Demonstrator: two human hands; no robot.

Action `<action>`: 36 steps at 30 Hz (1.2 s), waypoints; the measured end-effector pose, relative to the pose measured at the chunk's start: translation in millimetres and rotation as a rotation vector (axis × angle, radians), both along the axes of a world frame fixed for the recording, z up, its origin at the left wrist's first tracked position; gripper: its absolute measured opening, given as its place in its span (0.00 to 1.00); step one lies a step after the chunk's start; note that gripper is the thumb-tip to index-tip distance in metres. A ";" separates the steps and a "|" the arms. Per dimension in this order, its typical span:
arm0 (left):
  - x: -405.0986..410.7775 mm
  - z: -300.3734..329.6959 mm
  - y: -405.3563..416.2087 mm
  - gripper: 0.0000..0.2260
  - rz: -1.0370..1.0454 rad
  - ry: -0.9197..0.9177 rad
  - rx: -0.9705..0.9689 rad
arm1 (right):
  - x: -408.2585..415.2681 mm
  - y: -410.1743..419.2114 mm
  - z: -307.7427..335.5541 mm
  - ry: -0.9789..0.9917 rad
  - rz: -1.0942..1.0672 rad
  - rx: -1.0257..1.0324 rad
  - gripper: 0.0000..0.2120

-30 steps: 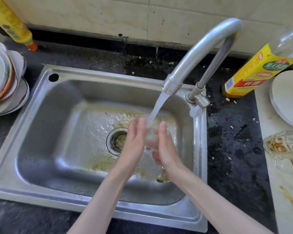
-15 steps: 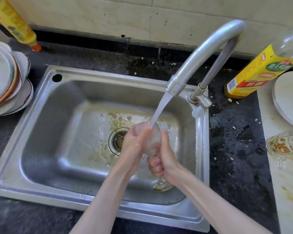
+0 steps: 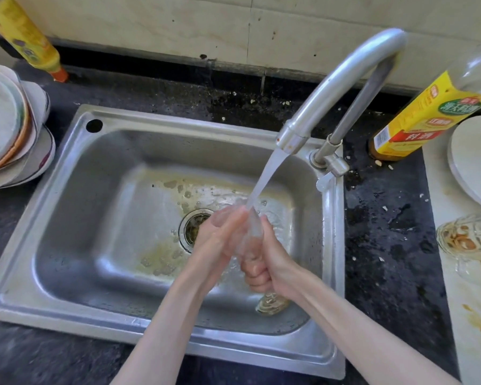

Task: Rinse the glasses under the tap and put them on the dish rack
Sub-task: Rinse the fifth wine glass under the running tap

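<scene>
A clear stemmed glass (image 3: 251, 232) is held tilted over the steel sink (image 3: 100, 218), with the stream from the tap (image 3: 342, 79) hitting its bowl. My right hand (image 3: 272, 262) grips the glass low down, fingers curled round it, and the foot (image 3: 272, 303) sticks out below the wrist. My left hand (image 3: 220, 240) presses flat against the left side of the bowl, fingers fairly straight. A second, dirty glass (image 3: 469, 240) lies on the pale counter at the right edge. No dish rack is in view.
Stacked plates (image 3: 9, 129) sit left of the sink. A yellow bottle (image 3: 22, 34) stands at the back left, and a yellow-labelled bottle (image 3: 428, 115) and a white plate (image 3: 475, 159) at the right. Crumbs litter the dark, wet counter (image 3: 386, 232). Yellowish residue lies around the drain (image 3: 195, 229).
The left hand has gone from cupping over the glass's bowl to lying flat along its side. Both hands and the glass have stayed under the running water.
</scene>
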State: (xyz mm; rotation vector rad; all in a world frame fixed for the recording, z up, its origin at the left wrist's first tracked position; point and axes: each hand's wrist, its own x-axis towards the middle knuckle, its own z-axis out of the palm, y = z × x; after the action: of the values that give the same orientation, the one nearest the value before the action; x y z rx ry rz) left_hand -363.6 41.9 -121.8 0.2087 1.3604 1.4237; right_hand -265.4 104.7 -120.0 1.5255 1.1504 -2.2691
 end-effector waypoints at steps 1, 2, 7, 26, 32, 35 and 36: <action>1.0 -1.0 -0.2 0.19 0.011 0.003 -0.003 | -0.3 0.8 -0.9 -0.010 0.028 -0.022 0.35; 3.9 -3.6 2.1 0.21 0.056 0.030 -0.036 | -1.2 -0.2 -1.3 -0.029 0.044 0.036 0.36; 15.8 1.4 14.9 0.47 0.304 0.087 -0.194 | -3.8 -19.2 -0.9 -0.228 0.315 0.823 0.30; 13.1 6.7 7.7 0.37 0.136 0.185 -0.159 | -13.9 -4.7 -11.9 0.125 -0.070 0.353 0.42; -2.6 8.5 -4.0 0.34 -0.128 0.256 -0.049 | -1.7 9.5 -5.5 0.301 0.005 0.304 0.32; -2.1 15.1 -5.7 0.38 -0.169 0.399 0.005 | -6.3 6.2 -4.6 0.431 -0.135 0.417 0.28; -2.5 17.6 -5.6 0.38 -0.175 0.427 0.016 | -7.4 6.0 -4.7 0.469 -0.161 0.407 0.28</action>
State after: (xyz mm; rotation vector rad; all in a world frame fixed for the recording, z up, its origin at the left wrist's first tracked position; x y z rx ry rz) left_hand -366.1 36.2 -104.2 0.6564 1.6285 1.2858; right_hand -272.8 110.7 -124.7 1.2672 1.7602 -2.7224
